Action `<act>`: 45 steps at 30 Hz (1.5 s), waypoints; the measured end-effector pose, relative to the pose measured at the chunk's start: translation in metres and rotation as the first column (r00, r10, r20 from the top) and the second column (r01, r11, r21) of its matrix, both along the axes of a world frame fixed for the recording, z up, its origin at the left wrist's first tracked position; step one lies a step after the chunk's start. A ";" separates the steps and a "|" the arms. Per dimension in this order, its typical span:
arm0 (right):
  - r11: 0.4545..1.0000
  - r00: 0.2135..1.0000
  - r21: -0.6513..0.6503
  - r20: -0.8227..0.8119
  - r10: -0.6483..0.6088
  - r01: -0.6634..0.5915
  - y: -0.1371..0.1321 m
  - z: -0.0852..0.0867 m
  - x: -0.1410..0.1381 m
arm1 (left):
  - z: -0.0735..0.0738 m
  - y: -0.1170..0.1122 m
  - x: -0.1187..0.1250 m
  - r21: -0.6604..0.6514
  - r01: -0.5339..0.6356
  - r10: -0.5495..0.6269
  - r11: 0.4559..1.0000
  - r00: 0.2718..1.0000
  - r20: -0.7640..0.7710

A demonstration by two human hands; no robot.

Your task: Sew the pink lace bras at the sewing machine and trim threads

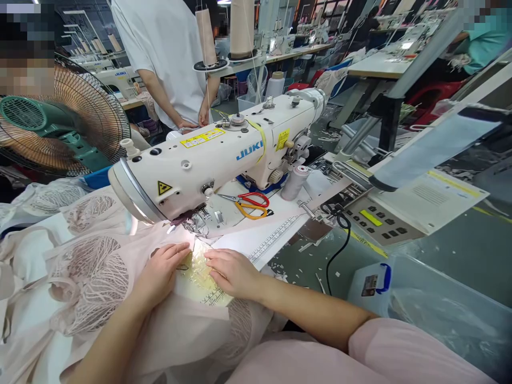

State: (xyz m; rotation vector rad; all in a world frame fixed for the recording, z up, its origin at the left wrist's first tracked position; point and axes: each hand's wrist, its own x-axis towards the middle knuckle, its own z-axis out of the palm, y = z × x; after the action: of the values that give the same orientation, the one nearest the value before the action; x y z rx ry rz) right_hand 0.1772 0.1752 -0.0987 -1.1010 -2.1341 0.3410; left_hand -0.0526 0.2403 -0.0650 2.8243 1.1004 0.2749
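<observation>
Pale pink fabric (160,330) with string-like lace panels (100,277) spreads over the sewing bed and runs up to the needle area of a white JUKI sewing machine (208,160). My left hand (164,269) lies on this fabric, its fingers stretched toward the presser foot. To the right, my right hand (236,274) rests with slightly bent fingers apart on a shiny, yellow-lit patch (200,269) between both hands. The needle itself is hard to make out. Red-and-orange-handled scissors (252,205) lie on the bed beyond my right hand.
A grey thread cone (295,183) stands by the machine. A control panel (376,216) and a clear plastic bin (432,293) are on the right. At left is a large fan (80,117). A person in a white shirt (172,58) stands behind the machine.
</observation>
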 end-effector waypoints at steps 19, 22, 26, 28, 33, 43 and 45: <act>0.999 0.998 0.052 -0.064 -0.003 0.006 -0.001 0.000 0.000 | 0.005 0.015 -0.005 -0.001 0.049 -0.049 0.999 0.998 0.048; 0.999 0.998 0.045 -0.060 0.000 0.002 -0.001 0.000 0.000 | 0.006 0.017 -0.006 -0.002 0.046 -0.046 0.999 0.998 0.051; 0.999 0.999 0.039 -0.047 0.004 -0.002 0.000 -0.002 0.001 | 0.007 0.019 -0.006 -0.007 0.056 -0.056 0.998 0.997 0.050; 0.999 0.999 0.047 -0.047 0.006 -0.004 0.000 -0.003 0.001 | 0.007 0.019 -0.007 -0.006 0.062 -0.062 0.998 0.997 0.047; 0.999 0.999 0.047 -0.053 0.011 -0.009 -0.001 -0.003 0.000 | 0.004 0.020 -0.009 0.006 0.070 -0.071 0.998 0.997 0.039; 1.000 0.998 0.026 -0.064 0.009 -0.007 -0.002 0.000 0.001 | -0.003 0.022 -0.013 0.104 0.124 -0.125 0.987 0.992 0.001; 1.000 0.998 0.019 -0.064 0.013 -0.012 -0.001 0.000 0.001 | -0.002 0.023 -0.014 0.108 0.128 -0.129 0.986 0.992 0.000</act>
State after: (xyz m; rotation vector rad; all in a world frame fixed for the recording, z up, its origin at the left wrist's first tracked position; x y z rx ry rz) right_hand 0.1780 0.1739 -0.0985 -1.0528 -2.0847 0.3572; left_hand -0.0663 0.2635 -0.0675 2.9706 0.9235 0.3423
